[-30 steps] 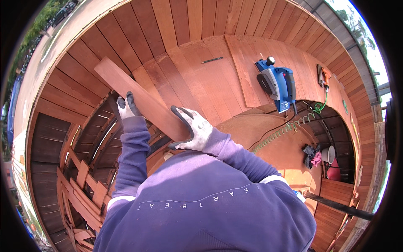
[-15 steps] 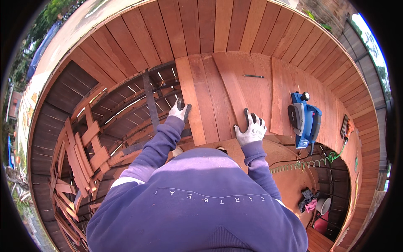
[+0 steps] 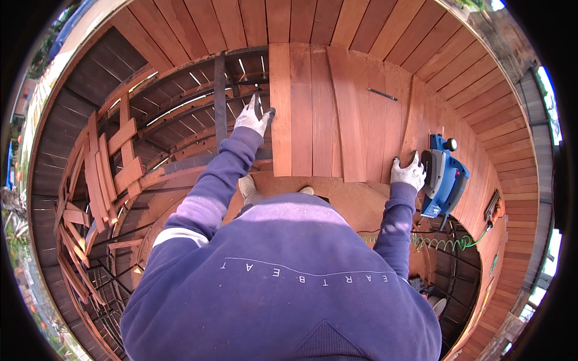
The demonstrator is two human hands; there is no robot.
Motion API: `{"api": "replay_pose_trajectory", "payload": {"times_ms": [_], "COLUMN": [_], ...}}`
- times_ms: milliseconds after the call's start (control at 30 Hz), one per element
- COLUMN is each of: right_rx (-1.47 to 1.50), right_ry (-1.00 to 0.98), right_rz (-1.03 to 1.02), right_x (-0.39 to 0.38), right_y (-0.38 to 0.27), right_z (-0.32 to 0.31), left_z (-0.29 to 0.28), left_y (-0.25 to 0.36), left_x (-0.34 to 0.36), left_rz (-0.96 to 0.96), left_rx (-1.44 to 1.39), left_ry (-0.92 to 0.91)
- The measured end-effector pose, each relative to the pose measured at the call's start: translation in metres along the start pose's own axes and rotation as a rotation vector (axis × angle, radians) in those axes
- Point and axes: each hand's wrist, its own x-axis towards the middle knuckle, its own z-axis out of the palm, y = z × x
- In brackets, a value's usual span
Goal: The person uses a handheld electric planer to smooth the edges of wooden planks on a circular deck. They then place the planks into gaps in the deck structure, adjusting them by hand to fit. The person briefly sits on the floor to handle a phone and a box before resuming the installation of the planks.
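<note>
My left hand (image 3: 254, 118), in a white glove with dark fingertips, has its fingers spread over the gap in the decking. Its thumb is at the left edge of a lighter wooden board (image 3: 280, 120). My right hand (image 3: 409, 172), gloved alike, is at the near end of a loose, slanting board (image 3: 411, 114), fingers apart and apparently grasping nothing. Just right of it a blue electric planer (image 3: 442, 174) sits on the planks. Another loose board (image 3: 344, 114) lies askew across the laid ones between my hands.
Dark metal framing (image 3: 220, 90) shows through the gap at left. Wood offcuts (image 3: 99, 174) are piled at far left. A pencil (image 3: 383, 94) lies on the boards. At right, an orange-handled air tool (image 3: 492, 207) joins a green coiled hose (image 3: 460, 242).
My right hand has moved right, from beside the middle slanting board to beside the planer. My left hand stays by the lighter board's edge, its fingers more stretched. The whole view has shifted.
</note>
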Motion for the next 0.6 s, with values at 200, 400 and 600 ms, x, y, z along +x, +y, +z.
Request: {"api": "replay_pose_trajectory", "payload": {"times_ms": [200,400,600], "right_rx": [0.364,0.977,1.01], "right_ry": [0.189,0.213,0.241], "right_rz": [-0.027,-0.117,-0.135], "right_x": [0.012,-0.008,-0.049], "right_y": [0.022,0.049,0.037], "right_z": [0.013,0.024,0.005], "left_z": [-0.003,0.024,-0.001], "left_y": [0.059,0.092,0.103], "left_x": [-0.04,-0.07,-0.121], "left_rz": [0.347,0.594,0.767], "left_rx": [0.615,0.594,0.284], "left_ry": [-0.105,-0.209,-0.362]}}
